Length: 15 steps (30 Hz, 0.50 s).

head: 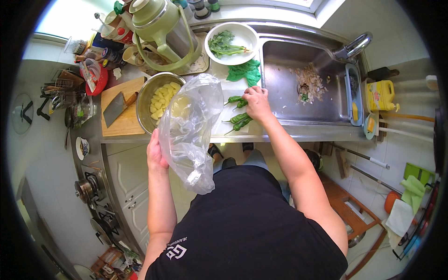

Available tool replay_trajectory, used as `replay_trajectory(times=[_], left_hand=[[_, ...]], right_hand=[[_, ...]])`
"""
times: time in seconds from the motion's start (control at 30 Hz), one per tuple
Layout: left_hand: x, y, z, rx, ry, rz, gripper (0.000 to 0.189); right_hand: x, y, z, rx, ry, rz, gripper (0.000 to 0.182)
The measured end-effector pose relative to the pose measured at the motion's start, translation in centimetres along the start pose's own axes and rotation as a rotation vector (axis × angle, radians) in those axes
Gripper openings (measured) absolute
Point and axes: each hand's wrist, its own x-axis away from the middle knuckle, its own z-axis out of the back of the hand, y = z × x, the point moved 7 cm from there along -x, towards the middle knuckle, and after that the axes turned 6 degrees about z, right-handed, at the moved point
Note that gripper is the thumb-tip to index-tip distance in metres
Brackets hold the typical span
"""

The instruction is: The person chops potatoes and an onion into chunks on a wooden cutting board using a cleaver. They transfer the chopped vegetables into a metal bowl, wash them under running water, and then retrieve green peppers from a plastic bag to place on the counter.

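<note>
My left hand point(156, 151) holds a clear plastic bag point(190, 129), crumpled and hanging in front of the counter's edge. The bag partly covers a steel bowl point(141, 117) of peeled, cut potato pieces point(163, 98). Over the counter beside the sink, my right hand point(258, 101) bends down with curled fingers at several green peppers point(241, 123). The upper peppers run under the hand. Its fingertips are hidden, so whether they grip a pepper does not show.
A cleaver point(114, 109) lies on a wooden cutting board point(136, 130). Behind the peppers are a green plastic bag point(245, 71) and a white basin point(253, 35) with leafy herbs point(224, 45). Peelings point(308, 84) lie in the steel sink point(280, 70). A large green thermos point(150, 17) stands at the back.
</note>
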Motion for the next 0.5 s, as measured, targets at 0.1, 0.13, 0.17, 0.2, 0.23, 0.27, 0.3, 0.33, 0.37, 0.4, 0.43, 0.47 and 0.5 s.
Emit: replay_trajectory(times=[0.1,0.13,0.17,0.2,0.23,0.27,0.3,0.33,0.37,0.4,0.43,0.47,0.5], left_hand=[[0.4,-0.5,-1.8,-0.006,0.009,0.036,0.029],[0.7,-0.8,-2.9,-0.057,0.026,0.019,0.028],[0.5,-0.9,-2.8,-0.066,0.004,0.035,0.027],[0.7,-0.8,-2.6,-0.072,-0.011,0.040,0.026],[0.6,-0.6,-1.7,-0.035,-0.063,0.078,0.025],[0.7,-0.4,-0.4,-0.048,-0.059,0.069,0.024],[0.7,-0.5,-0.6,-0.061,-0.060,0.067,0.023],[0.7,-0.5,-0.5,-0.125,-0.005,0.018,0.022],[0.8,-0.4,-0.5,-0.164,0.051,-0.011,0.022],[0.8,-0.4,-0.8,-0.203,0.108,-0.039,0.021],[0.8,-0.4,-1.1,-0.218,0.167,-0.046,0.021],[0.7,-0.4,-1.1,-0.234,0.187,-0.055,0.021],[0.7,-0.5,-1.1,-0.248,0.208,-0.065,0.021]], right_hand=[[0.7,0.4,-1.3,0.109,0.034,0.054,0.017],[0.9,1.0,-1.6,0.113,0.065,0.060,0.015],[1.3,1.6,-1.8,0.118,0.096,0.066,0.013],[1.3,1.5,-1.5,0.062,0.107,0.060,0.013],[1.2,1.2,-0.4,0.008,0.116,0.053,0.012],[1.1,0.9,0.4,-0.047,0.126,0.045,0.012],[1.4,2.0,0.6,-0.263,0.118,-0.100,0.011],[1.8,2.9,0.6,-0.479,0.111,-0.246,0.010],[2.4,3.8,0.2,-0.694,0.105,-0.392,0.009],[2.6,4.1,0.1,-1.047,0.148,-0.452,0.015],[2.8,4.3,0.1,-1.400,0.193,-0.503,0.020],[3.3,4.4,0.2,-1.529,0.154,-0.587,0.022],[3.8,4.1,0.7,-1.657,0.113,-0.671,0.025]])
